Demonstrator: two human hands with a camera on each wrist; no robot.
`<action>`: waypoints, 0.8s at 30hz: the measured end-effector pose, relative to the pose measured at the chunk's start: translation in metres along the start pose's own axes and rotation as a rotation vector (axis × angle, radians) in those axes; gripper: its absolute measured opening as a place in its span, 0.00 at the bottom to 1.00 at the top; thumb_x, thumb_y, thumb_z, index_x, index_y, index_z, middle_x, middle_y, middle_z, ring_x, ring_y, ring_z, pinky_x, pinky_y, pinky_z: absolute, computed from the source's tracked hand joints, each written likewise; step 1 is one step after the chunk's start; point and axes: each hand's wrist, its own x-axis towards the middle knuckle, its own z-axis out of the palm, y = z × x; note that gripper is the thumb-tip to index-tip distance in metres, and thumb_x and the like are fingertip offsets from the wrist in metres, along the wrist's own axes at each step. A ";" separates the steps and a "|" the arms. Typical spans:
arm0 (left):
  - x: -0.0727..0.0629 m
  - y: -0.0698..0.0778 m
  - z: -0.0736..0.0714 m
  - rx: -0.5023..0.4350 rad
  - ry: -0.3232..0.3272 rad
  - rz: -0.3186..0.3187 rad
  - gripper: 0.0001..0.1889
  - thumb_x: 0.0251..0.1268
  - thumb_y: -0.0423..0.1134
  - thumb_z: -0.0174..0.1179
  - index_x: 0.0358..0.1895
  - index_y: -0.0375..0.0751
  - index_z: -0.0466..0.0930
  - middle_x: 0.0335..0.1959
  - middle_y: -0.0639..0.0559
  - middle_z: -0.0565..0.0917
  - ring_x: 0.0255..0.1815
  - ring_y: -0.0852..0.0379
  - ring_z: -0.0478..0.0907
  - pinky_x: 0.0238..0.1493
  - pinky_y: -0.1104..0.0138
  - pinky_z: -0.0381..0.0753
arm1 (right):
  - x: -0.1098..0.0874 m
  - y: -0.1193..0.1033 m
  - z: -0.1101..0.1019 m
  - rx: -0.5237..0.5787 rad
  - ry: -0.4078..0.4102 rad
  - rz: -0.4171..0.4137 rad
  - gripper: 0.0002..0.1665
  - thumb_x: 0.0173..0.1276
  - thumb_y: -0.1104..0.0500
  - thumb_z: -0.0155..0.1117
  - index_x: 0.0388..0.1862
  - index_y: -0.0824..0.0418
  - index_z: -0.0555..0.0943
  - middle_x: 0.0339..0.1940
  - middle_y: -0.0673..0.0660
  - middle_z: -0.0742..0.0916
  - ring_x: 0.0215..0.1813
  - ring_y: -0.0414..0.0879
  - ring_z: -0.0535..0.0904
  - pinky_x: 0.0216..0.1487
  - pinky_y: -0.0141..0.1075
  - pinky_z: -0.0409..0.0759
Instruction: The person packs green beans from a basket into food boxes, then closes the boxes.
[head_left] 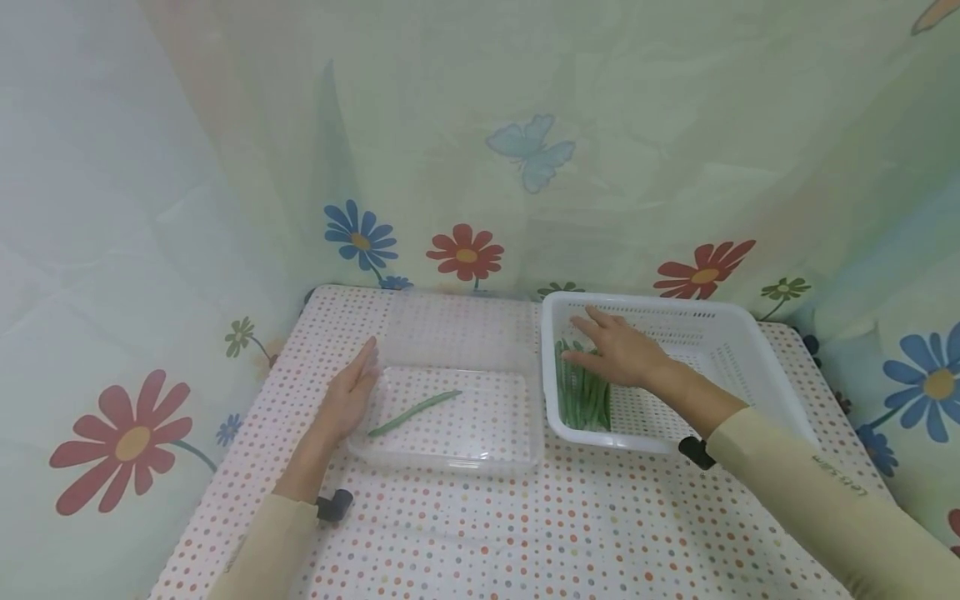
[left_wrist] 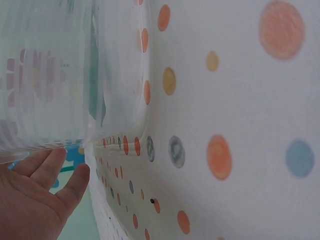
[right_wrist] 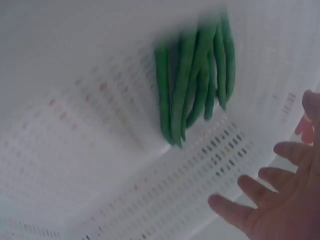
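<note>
In the head view my left hand (head_left: 348, 397) lies along the left side of a clear plastic container (head_left: 450, 457), its fingers extended and touching the wall. One green bean (head_left: 415, 412) rests slantwise inside that container. My right hand (head_left: 619, 350) hovers over the left part of a white plastic basket (head_left: 675, 443), fingers spread and holding nothing. Below it a bunch of green beans (head_left: 582, 398) lies in the basket. The right wrist view shows these beans (right_wrist: 195, 75) apart from the spread fingers. In the left wrist view the fingertips of my left hand (left_wrist: 40, 195) meet the container's side.
A clear lid (head_left: 461, 329) extends behind the container, near the back edge of the table. Dotted cloth (head_left: 480, 542) covers the tabletop. Curtains (head_left: 465, 125) printed with flowers and a butterfly stand behind and at both sides.
</note>
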 end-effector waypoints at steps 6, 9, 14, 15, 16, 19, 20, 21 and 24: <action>0.000 -0.002 0.000 0.010 0.001 0.000 0.29 0.87 0.51 0.38 0.83 0.75 0.44 0.85 0.53 0.58 0.86 0.47 0.53 0.86 0.46 0.50 | 0.006 0.008 -0.008 -0.006 -0.076 -0.033 0.43 0.79 0.36 0.55 0.81 0.61 0.65 0.83 0.72 0.62 0.81 0.77 0.56 0.73 0.76 0.64; 0.000 -0.001 0.001 0.006 0.003 -0.005 0.29 0.87 0.51 0.38 0.83 0.75 0.45 0.85 0.54 0.58 0.86 0.47 0.53 0.86 0.46 0.50 | 0.009 0.013 -0.008 -0.012 -0.138 -0.106 0.39 0.79 0.41 0.59 0.80 0.60 0.68 0.83 0.71 0.64 0.81 0.75 0.58 0.75 0.73 0.64; 0.000 0.001 0.001 -0.001 0.007 -0.004 0.29 0.87 0.51 0.38 0.83 0.74 0.46 0.85 0.54 0.58 0.86 0.48 0.53 0.86 0.47 0.51 | 0.013 0.019 -0.004 0.022 -0.249 -0.230 0.36 0.73 0.57 0.71 0.77 0.59 0.73 0.81 0.70 0.67 0.81 0.73 0.60 0.77 0.68 0.64; 0.000 0.000 0.001 0.000 0.007 -0.003 0.29 0.87 0.51 0.38 0.84 0.74 0.45 0.85 0.54 0.58 0.86 0.48 0.53 0.86 0.47 0.51 | 0.014 0.020 -0.002 0.023 -0.263 -0.242 0.36 0.71 0.59 0.72 0.76 0.59 0.73 0.81 0.69 0.68 0.81 0.72 0.61 0.77 0.68 0.64; 0.000 0.000 0.001 0.000 0.008 -0.002 0.29 0.87 0.51 0.38 0.84 0.74 0.46 0.85 0.54 0.58 0.86 0.48 0.53 0.86 0.47 0.51 | 0.015 0.020 -0.001 0.024 -0.274 -0.248 0.37 0.69 0.61 0.73 0.76 0.59 0.74 0.81 0.69 0.68 0.81 0.72 0.61 0.78 0.67 0.65; 0.001 -0.001 0.001 0.005 0.009 -0.005 0.29 0.87 0.51 0.38 0.83 0.74 0.45 0.85 0.54 0.58 0.86 0.48 0.53 0.86 0.47 0.50 | 0.017 0.020 0.003 0.022 -0.290 -0.251 0.37 0.66 0.63 0.75 0.74 0.57 0.76 0.80 0.67 0.70 0.81 0.71 0.62 0.78 0.67 0.65; 0.001 -0.001 0.001 0.006 0.011 -0.006 0.29 0.87 0.51 0.38 0.83 0.74 0.46 0.85 0.54 0.58 0.86 0.48 0.53 0.86 0.47 0.50 | 0.018 0.020 0.004 0.017 -0.293 -0.251 0.37 0.66 0.64 0.76 0.73 0.56 0.77 0.80 0.67 0.71 0.81 0.70 0.62 0.78 0.66 0.65; 0.001 -0.001 0.001 0.007 0.010 -0.006 0.29 0.87 0.51 0.38 0.84 0.74 0.46 0.85 0.54 0.58 0.86 0.48 0.53 0.86 0.47 0.50 | 0.019 0.019 0.005 0.014 -0.294 -0.250 0.36 0.65 0.65 0.76 0.73 0.56 0.78 0.80 0.66 0.71 0.81 0.69 0.62 0.78 0.66 0.65; 0.001 -0.001 0.001 0.004 0.011 -0.005 0.29 0.87 0.50 0.39 0.84 0.73 0.46 0.85 0.54 0.59 0.86 0.48 0.53 0.86 0.47 0.51 | 0.022 0.020 0.009 -0.015 -0.289 -0.275 0.35 0.63 0.67 0.77 0.70 0.56 0.80 0.78 0.66 0.73 0.80 0.69 0.64 0.77 0.65 0.67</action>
